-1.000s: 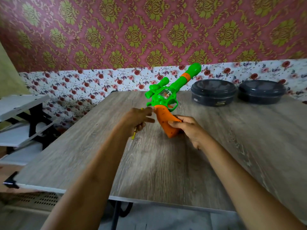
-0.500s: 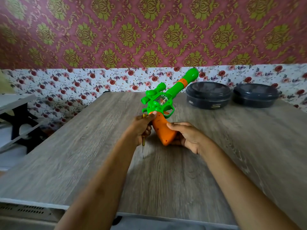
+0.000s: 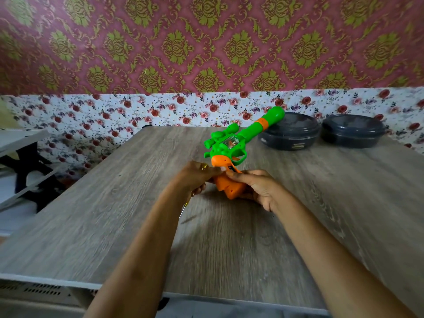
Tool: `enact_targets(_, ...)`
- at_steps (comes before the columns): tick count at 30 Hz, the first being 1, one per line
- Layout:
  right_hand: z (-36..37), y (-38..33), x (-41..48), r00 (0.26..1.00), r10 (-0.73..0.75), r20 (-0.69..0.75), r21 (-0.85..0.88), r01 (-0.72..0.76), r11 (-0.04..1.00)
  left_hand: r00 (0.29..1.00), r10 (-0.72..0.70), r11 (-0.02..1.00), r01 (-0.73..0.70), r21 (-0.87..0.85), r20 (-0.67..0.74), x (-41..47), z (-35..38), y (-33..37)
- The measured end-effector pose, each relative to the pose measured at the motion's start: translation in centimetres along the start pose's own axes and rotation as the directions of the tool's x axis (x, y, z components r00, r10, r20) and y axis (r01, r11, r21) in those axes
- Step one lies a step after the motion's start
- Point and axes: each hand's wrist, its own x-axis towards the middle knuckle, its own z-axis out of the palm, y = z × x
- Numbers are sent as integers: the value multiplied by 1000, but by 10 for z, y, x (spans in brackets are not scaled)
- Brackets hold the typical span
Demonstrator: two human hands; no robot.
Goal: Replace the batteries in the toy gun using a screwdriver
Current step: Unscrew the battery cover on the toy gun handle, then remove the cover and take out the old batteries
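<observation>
A green toy gun (image 3: 231, 143) with an orange grip (image 3: 230, 188) stands on the wooden table (image 3: 252, 237), its barrel pointing up and to the back right. My right hand (image 3: 258, 188) grips the orange handle from the right side. My left hand (image 3: 195, 177) holds a thin yellow-handled screwdriver (image 3: 183, 208) whose shaft points down toward the table, while its thumb and fingertips touch the top of the orange grip, where a cover looks partly lifted. The screwdriver's handle is mostly hidden in the palm.
Two dark round lidded containers (image 3: 290, 131) (image 3: 353, 130) sit at the back right of the table against the flowered wall. A white shelf unit (image 3: 20, 157) stands to the left of the table. The table's front edge (image 3: 68, 282) is close to me.
The gun's grip has tilted lower. My left hand moved up onto the top of the orange grip, and my right fingers came up to meet it there.
</observation>
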Motion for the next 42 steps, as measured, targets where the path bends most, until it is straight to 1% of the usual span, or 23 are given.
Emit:
enact_targets(3,0,0,0,1000,4,1,-2,-4,1000,1000,0,1000,0,0,-31,0,-2,-2)
enact_targets(9,0,-2,0,999,31,6,-6,-31,999,995,11,990,-25,-137,-99,-5,-10,1)
enact_targets(12,1,-3,-1,999,47,15,-14,-47,999,970,89,955,-148,-259,-228,-10,-20,10)
enact_targets(13,1,-4,-1,999,47,20,-28,-46,999,952,127,937,-208,-282,-278,-13,-26,13)
enact_targets(14,1,-4,-1,999,46,23,-45,-45,998,932,168,929,-259,-265,-322,-15,-33,16)
enact_targets(15,2,-4,-1,999,49,25,-60,-47,997,908,215,931,-302,-205,-359,-17,-40,18)
enact_targets(17,1,-4,-1,998,50,30,-77,-48,996,852,336,927,-374,-19,-402,-16,-56,19)
enact_targets(18,1,-4,0,998,51,33,-73,-49,996,831,394,916,-392,89,-393,-14,-63,18)
enact_targets(19,1,-5,-1,998,54,35,-62,-52,997,826,433,901,-380,209,-361,-10,-70,15)
enact_targets(20,1,-5,-1,998,54,37,-50,-52,997,836,445,880,-340,332,-322,-6,-76,10)
enact_targets(21,1,-5,-2,998,51,39,-43,-49,998,855,434,855,-293,427,-283,-2,-82,3)
enact_targets(22,1,-6,-2,998,45,42,-40,-43,998,879,411,836,-258,485,-241,3,-87,-5)
enact_targets(25,3,-6,-3,998,43,41,-37,-42,998,937,322,797,-191,573,-136,9,-94,-31)
enact_targets(28,3,-6,-3,998,56,43,-59,-53,997,952,291,751,-168,638,-92,7,-95,-42)
enact_targets(30,2,-6,-3,997,60,47,-38,-58,998,973,232,733,-160,661,-22,4,-95,-41)
enact_targets(31,1,-7,-4,997,63,51,-21,-62,998,976,217,734,-160,660,-5,3,-96,-40)
enact_targets(32,1,-7,-5,996,65,62,-10,-64,998,972,233,741,-170,649,-12,2,-96,-39)
enact_targets(34,0,-8,-5,994,64,94,-3,-64,998,942,318,790,-201,579,-106,1,-95,-32)
enact_targets(36,-2,-8,-6,991,56,119,5,-57,998,891,387,871,-268,412,-238,-4,-87,-20)
enact_targets(38,-3,-8,-7,990,51,131,35,-56,998,861,390,920,-344,189,-327,-12,-72,-1)
enact_targets(39,-3,-8,-7,990,53,134,42,-59,997,849,404,914,-392,107,-340,-14,-65,7)
enact_targets(40,-4,-7,-8,989,54,134,34,-59,998,832,435,896,-437,76,-345,-17,-56,16)
enact_targets(42,-6,-6,-9,989,50,137,14,-52,999,774,525,844,-526,104,-354,-20,-43,28)
